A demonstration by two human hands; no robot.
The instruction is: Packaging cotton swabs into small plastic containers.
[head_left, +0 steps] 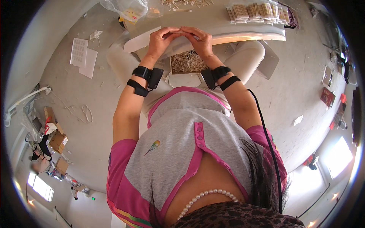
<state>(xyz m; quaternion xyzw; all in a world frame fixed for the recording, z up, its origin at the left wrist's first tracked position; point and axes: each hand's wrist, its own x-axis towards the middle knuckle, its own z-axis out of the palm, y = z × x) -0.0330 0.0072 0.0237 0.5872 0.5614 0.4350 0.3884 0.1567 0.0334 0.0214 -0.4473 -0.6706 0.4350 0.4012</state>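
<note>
Both hands up at the edge of the pale work table (pixel 243 36), fingertips meeting. Left hand (pixel 161 40) and right hand (pixel 199 40) pinch a small item between them; too small to identify, so I can't tell what it is. Fingers curled in, not released. Black strapped wrist bands with small black boxes on both forearms (pixel 146 78). Open cardboard box of thin light wooden sticks (pixel 187 62) sits just below the hands, on the person's lap. Bundled packs of wooden sticks (pixel 258 11) lie at the table's far right; loose sticks (pixel 182 3) far centre. Clear plastic bag (pixel 127 8) at far left.
</note>
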